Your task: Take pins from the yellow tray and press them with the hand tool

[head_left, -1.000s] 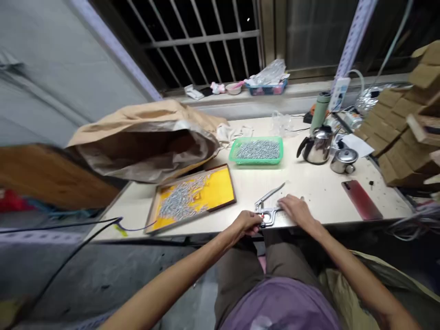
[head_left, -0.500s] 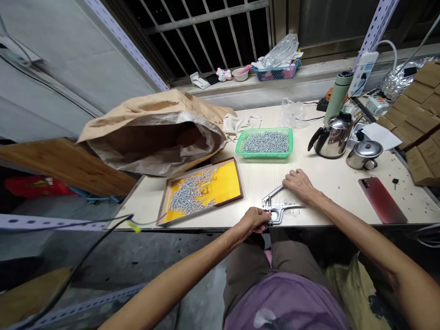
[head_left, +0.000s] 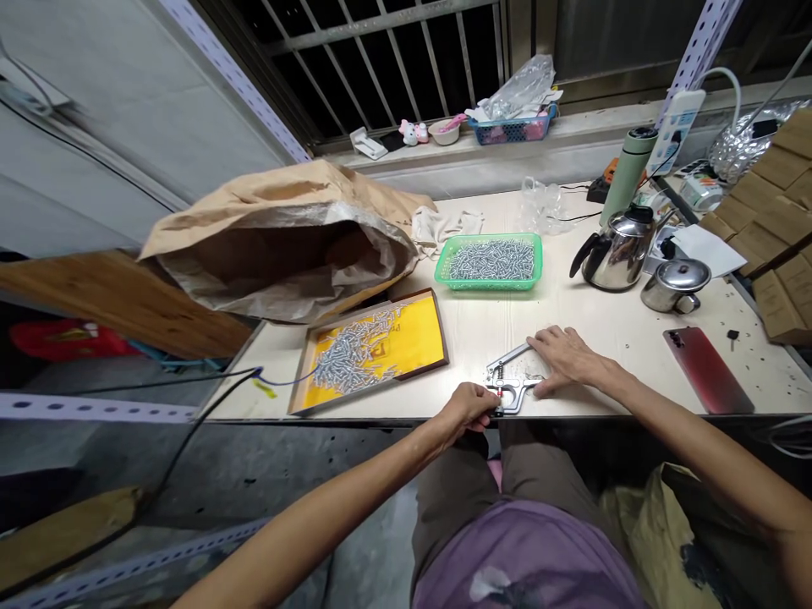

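Observation:
Silver hand pliers (head_left: 518, 383) with two spread handles and a spring between them lie at the table's front edge. My left hand (head_left: 470, 406) is closed in a pinch at their jaw end, beside a small red part. What sits between those fingertips is too small to make out. Across the handle ends lies my right hand (head_left: 564, 357), fingers on the upper handle and thumb at the lower one. To the left, a shallow tray (head_left: 437, 365) with a yellow bottom holds many small metal pins. A green basket (head_left: 488, 286) behind the pliers is full of similar pins.
A large paper sack (head_left: 285, 190) gapes at the back left. On the right stand a steel kettle (head_left: 612, 258), a lidded steel cup (head_left: 672, 283) and a green flask (head_left: 628, 173). A red phone (head_left: 707, 372) lies near the front edge, and small cardboard boxes (head_left: 770, 199) are stacked beyond.
My right hand has spread from the upper handle's end to span both handles, its thumb now at the lower one. My left hand stays at the jaw end.

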Action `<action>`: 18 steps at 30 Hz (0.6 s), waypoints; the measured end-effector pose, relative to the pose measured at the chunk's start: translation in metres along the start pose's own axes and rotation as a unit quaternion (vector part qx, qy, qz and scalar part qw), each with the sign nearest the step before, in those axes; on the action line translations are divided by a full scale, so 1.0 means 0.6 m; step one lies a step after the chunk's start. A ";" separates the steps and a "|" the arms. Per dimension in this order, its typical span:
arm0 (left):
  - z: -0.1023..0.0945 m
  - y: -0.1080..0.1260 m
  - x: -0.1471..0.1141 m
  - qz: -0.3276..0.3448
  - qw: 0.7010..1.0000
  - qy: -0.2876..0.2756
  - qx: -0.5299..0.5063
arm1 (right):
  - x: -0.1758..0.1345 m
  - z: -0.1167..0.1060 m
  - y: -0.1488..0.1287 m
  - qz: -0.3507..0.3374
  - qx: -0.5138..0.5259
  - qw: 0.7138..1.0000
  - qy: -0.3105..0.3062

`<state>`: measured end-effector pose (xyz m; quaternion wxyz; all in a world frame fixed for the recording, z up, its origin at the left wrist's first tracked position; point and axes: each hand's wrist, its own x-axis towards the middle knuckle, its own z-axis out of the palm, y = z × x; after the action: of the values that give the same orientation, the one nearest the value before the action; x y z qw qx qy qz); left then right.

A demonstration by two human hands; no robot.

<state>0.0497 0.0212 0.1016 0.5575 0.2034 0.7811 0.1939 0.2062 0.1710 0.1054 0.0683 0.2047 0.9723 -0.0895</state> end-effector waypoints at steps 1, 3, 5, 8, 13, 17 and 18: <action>0.001 0.001 0.001 0.001 1.000 0.001 -0.002 | -0.003 -0.001 -0.001 0.002 -0.003 1.000 -0.002; 0.002 0.002 0.000 0.004 1.000 0.010 -0.005 | -0.009 0.000 -0.003 0.005 -0.010 1.000 0.006; 0.004 0.002 -0.006 0.006 1.000 0.020 -0.007 | -0.015 0.005 -0.007 0.004 -0.014 1.000 0.023; 0.009 0.001 -0.014 -0.006 0.999 0.021 -0.023 | -0.022 0.027 -0.008 -0.001 -0.022 0.998 0.062; 0.006 -0.005 0.001 0.006 0.995 0.046 -0.092 | -0.002 0.092 0.012 0.009 -0.031 0.984 0.175; 0.010 -0.014 0.010 0.005 0.992 0.069 -0.103 | -0.005 0.117 0.017 -0.019 -0.015 0.972 0.232; 0.012 -0.016 0.011 0.000 0.992 0.075 -0.097 | -0.009 0.118 0.017 -0.024 -0.005 0.971 0.238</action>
<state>0.0538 0.0174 0.0891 0.5144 0.1335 0.7982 0.2837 0.2224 0.1637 0.0359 -0.1660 0.1959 0.9658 -0.0352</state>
